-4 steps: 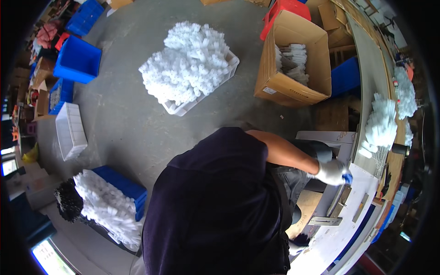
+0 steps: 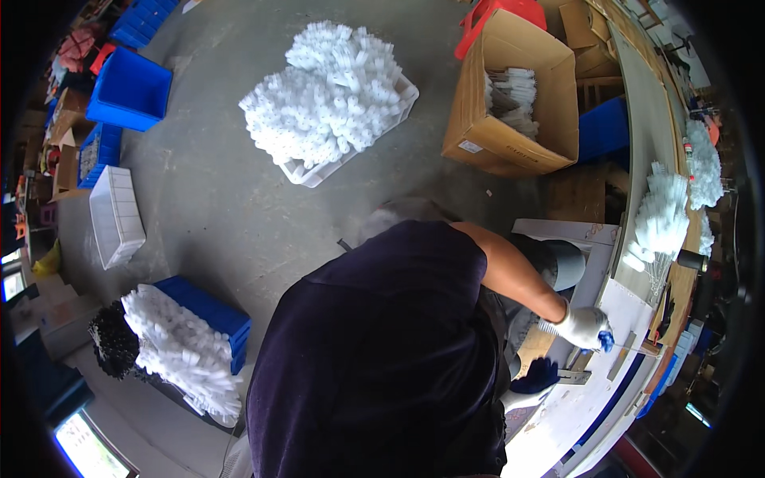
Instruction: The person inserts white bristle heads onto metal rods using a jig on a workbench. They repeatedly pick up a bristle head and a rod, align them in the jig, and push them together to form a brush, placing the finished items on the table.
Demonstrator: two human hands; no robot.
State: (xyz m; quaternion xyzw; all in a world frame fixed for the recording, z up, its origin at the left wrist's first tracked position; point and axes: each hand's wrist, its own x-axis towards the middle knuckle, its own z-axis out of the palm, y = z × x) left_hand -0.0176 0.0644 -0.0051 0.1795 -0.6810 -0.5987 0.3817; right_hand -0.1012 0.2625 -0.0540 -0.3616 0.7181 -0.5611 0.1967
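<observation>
In the head view, the person, in a dark sleeveless top (image 2: 374,350), leans toward a white work surface (image 2: 582,414) at the right. The left hand (image 2: 586,327), in a white knitted glove with blue-coated fingertips, is above that surface with its fingers curled closed on a thin, straight metal-looking rod (image 2: 635,349), which runs from the fingertips toward the far edge of the surface. The right hand (image 2: 535,378), in a white glove with a dark blue coating, is lower, at the near edge, just beside a flat grey metal strip (image 2: 575,377); whether its fingers grip anything cannot be told.

Beyond the left hand, a heap of translucent white brush-like pieces (image 2: 663,209) with thin wire stems lies on a grey board (image 2: 637,155). Near that board stands an open brown cardboard box (image 2: 514,155) with similar white pieces inside, a red plastic stool (image 2: 470,32) behind it. On the grey concrete floor (image 2: 207,191), a shallow white plastic crate (image 2: 319,174) bears a large heap of white bristly pieces (image 2: 327,103). At the lower left, a pile of white bristly lengths (image 2: 179,346) lies between a blue plastic crate (image 2: 207,307) and a black bristly bundle (image 2: 114,342).
</observation>
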